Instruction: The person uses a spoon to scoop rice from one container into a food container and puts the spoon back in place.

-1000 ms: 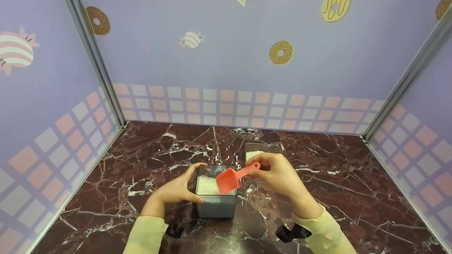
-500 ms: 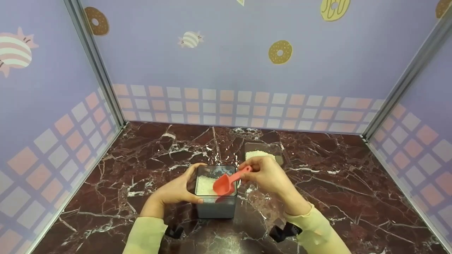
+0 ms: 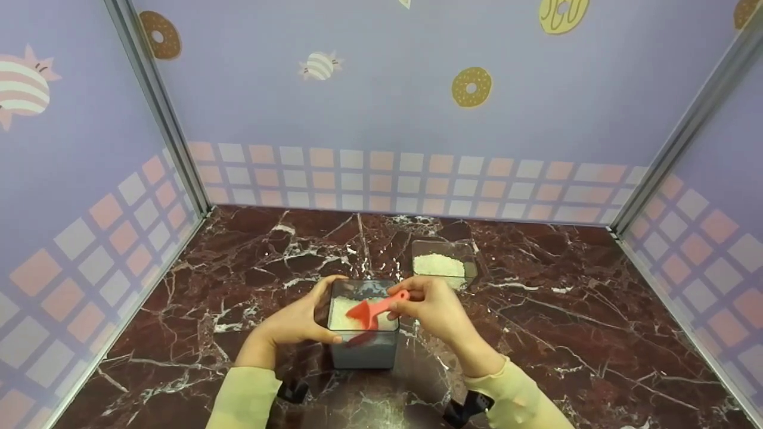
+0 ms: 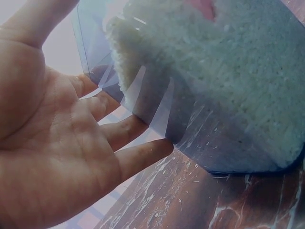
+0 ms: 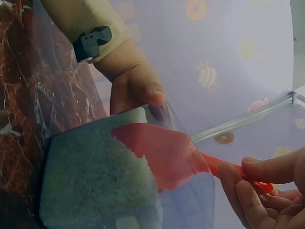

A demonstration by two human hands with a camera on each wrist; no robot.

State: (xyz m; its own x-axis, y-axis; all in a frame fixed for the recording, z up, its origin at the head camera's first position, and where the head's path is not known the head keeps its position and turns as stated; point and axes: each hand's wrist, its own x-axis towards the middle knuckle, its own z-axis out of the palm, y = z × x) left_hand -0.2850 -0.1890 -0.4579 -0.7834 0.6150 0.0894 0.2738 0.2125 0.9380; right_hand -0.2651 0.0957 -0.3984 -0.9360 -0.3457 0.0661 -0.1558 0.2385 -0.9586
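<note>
A deep clear plastic box (image 3: 365,353) of white rice (image 3: 342,311) stands on the marbled table, filled well up its walls. My left hand (image 3: 292,322) holds it from the left, thumb along the near wall and fingers at the far left corner; in the left wrist view the fingertips (image 4: 162,145) meet the wall. My right hand (image 3: 434,310) pinches the handle of a red plastic scoop (image 5: 159,152) between thumb and fingers, over the right rim. The scoop's bowl is inside the box, its front edge dipping into the rice in the right wrist view.
A shallower clear container (image 3: 444,246) with a smaller heap of rice (image 3: 439,266) stands behind and right of the box. Loose white grains lie on the table (image 3: 268,268) behind the box. Purple patterned panels (image 3: 381,107) rise at the back and sides.
My right hand has moved left and toward me, bringing the scoop down from above the box into the rice. The left hand and box have stayed in place.
</note>
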